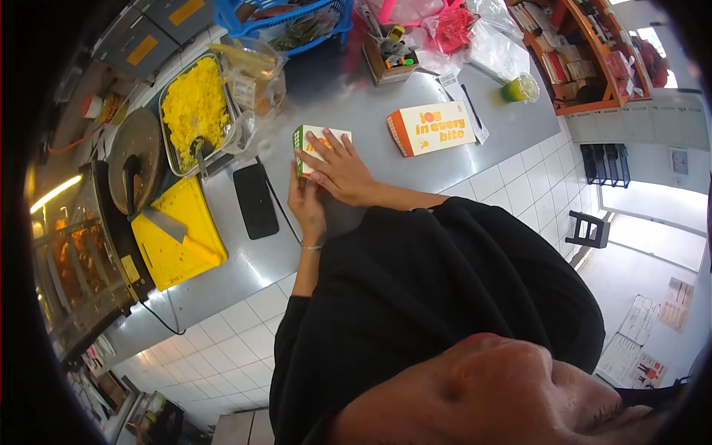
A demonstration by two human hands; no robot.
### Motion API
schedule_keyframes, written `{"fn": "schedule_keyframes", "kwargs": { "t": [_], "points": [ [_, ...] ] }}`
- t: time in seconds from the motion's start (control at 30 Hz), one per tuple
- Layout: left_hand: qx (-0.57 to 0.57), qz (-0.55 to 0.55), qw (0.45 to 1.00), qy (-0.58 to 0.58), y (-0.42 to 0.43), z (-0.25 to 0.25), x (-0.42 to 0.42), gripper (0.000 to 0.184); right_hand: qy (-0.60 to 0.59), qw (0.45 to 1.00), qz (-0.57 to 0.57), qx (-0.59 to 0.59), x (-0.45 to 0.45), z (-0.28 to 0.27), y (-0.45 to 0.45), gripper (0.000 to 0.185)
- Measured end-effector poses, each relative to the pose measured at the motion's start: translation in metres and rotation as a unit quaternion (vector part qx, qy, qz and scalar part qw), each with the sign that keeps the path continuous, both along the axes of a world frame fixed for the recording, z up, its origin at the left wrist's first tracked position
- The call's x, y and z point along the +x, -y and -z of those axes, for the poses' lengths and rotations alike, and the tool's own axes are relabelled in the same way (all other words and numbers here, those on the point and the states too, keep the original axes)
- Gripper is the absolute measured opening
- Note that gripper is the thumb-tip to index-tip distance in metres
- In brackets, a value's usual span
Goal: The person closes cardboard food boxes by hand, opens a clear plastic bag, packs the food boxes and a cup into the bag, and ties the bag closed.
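Note:
A small white food box (pixel 343 139) with a green patterned side stands on the steel counter. My right hand (pixel 345 174) lies across its top with the fingers spread. At the box's near left corner, my left hand (pixel 304 204) holds its side, and some of those fingertips are hidden. To the right is a larger white and orange food box (pixel 437 130), closed, with "joy in every bite" printed on top. A black phone (pixel 256 200) lies left of my left hand.
A metal tray of yellow rice (pixel 196 104) stands left, by a clear plastic bag (pixel 256 74). A knife (pixel 178 233) rests on a yellow cutting board (pixel 167 256). At the back are a blue basket (pixel 319 41) and a pen box (pixel 389 70). A green drink cup (pixel 521 89) stands far right.

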State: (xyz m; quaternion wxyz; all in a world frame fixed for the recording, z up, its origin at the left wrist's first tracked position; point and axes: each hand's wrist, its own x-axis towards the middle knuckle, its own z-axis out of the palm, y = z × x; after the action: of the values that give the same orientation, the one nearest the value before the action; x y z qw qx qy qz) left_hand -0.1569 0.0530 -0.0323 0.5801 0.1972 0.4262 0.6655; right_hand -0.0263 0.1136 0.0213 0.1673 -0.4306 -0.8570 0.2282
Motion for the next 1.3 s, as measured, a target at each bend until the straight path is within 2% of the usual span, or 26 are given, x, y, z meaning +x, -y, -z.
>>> {"fn": "schedule_keyframes", "kwargs": {
  "t": [0.03,0.13,0.17,0.2,0.27,0.3,0.37,0.43,0.47,0.5,0.53,0.6,0.63,0.67,0.7,0.73,0.8,0.83,0.87,0.93,0.97,1.07,1.1,1.13,1.23,1.3],
  "points": [
    [-0.02,0.003,0.994,0.11,0.002,-0.016,-0.001,0.046,0.014,1.0,-0.005,0.013,0.001,0.003,-0.001,0.054],
    [-0.034,0.021,0.993,0.114,0.002,-0.019,0.005,0.051,0.058,0.995,-0.067,0.04,0.006,0.001,0.002,0.054],
    [-0.099,0.009,0.995,-0.028,0.0,-0.02,0.014,0.047,0.029,0.995,-0.096,0.015,0.008,0.008,-0.002,0.054],
    [-0.112,-0.008,0.992,-0.05,0.0,-0.015,0.017,0.046,-0.039,0.99,-0.119,-0.066,0.016,0.007,-0.009,0.054],
    [-0.136,-0.042,0.985,-0.095,0.001,0.002,0.019,0.045,-0.173,0.946,-0.161,-0.221,0.04,0.004,-0.026,0.054],
    [-0.114,-0.06,0.986,-0.106,-0.003,-0.006,0.025,0.042,-0.186,0.919,-0.093,-0.336,0.061,-0.041,-0.034,0.048],
    [-0.107,-0.097,0.97,-0.198,-0.003,0.005,0.03,0.04,-0.206,0.972,-0.071,-0.083,0.126,-0.069,-0.053,0.038],
    [-0.086,-0.148,0.939,-0.299,-0.001,0.013,0.042,0.039,-0.195,0.981,0.008,-0.011,0.221,-0.1,-0.093,0.03],
    [-0.097,-0.164,0.891,-0.413,-0.002,0.008,0.048,0.04,-0.08,0.988,0.133,0.008,0.27,-0.118,-0.113,0.026],
    [-0.155,-0.144,0.868,-0.45,-0.005,-0.003,0.055,0.041,-0.099,0.981,0.157,0.049,0.323,-0.122,-0.147,0.024],
    [-0.213,-0.124,0.84,-0.483,-0.008,-0.01,0.06,0.042,-0.063,0.976,0.204,0.046,0.375,-0.128,-0.179,0.025],
    [-0.204,-0.157,0.659,-0.707,-0.001,0.023,0.058,0.046,0.013,0.969,0.247,0.032,0.469,-0.106,-0.247,0.024],
    [-0.206,-0.178,0.685,-0.676,-0.006,0.013,0.068,0.052,0.052,0.976,0.211,-0.019,0.504,-0.092,-0.276,0.024],
    [-0.263,-0.188,0.702,-0.634,-0.008,0.014,0.07,0.06,0.091,0.977,0.176,-0.072,0.535,-0.074,-0.299,0.024],
    [-0.254,-0.225,0.676,-0.654,-0.009,0.02,0.072,0.064,0.132,0.973,0.137,-0.127,0.558,-0.05,-0.316,0.024],
    [-0.246,-0.262,0.648,-0.672,-0.012,0.022,0.078,0.069,0.1,0.991,0.01,-0.083,0.566,-0.029,-0.324,0.022],
    [-0.306,-0.256,0.676,-0.619,-0.014,0.016,0.083,0.075,0.097,0.99,-0.056,-0.083,0.579,-0.004,-0.333,0.02],
    [-0.319,-0.244,0.635,-0.659,-0.013,0.016,0.083,0.078,0.122,0.991,0.0,-0.049,0.585,0.008,-0.34,0.02],
    [-0.336,-0.259,0.654,-0.627,-0.008,0.019,0.088,0.079,0.103,0.993,0.054,-0.033,0.594,0.018,-0.346,0.024],
    [-0.362,-0.3,0.688,-0.553,-0.025,0.001,0.11,0.081,0.1,0.989,0.078,-0.078,0.6,0.008,-0.353,0.023],
    [-0.387,-0.284,0.645,-0.595,-0.018,0.006,0.11,0.076,0.118,0.989,0.067,-0.066,0.596,0.004,-0.351,0.026],
    [-0.278,-0.348,0.679,-0.584,-0.012,0.013,0.139,0.068,0.174,0.982,0.035,-0.067,0.578,-0.003,-0.351,0.038],
    [-0.287,-0.352,0.686,-0.569,-0.018,-0.002,0.16,0.059,0.194,0.976,0.03,-0.091,0.574,-0.005,-0.356,0.042],
    [-0.296,-0.35,0.669,-0.585,-0.013,-0.004,0.174,0.057,0.214,0.97,0.028,-0.11,0.574,-0.005,-0.361,0.045],
    [-0.298,-0.342,0.639,-0.621,-0.017,-0.01,0.209,0.051,0.138,0.975,0.009,-0.174,0.586,0.013,-0.38,0.043],
    [-0.286,-0.345,0.671,-0.591,-0.025,-0.02,0.233,0.05,0.071,0.969,0.014,-0.236,0.596,0.027,-0.386,0.044]
  ]
}}
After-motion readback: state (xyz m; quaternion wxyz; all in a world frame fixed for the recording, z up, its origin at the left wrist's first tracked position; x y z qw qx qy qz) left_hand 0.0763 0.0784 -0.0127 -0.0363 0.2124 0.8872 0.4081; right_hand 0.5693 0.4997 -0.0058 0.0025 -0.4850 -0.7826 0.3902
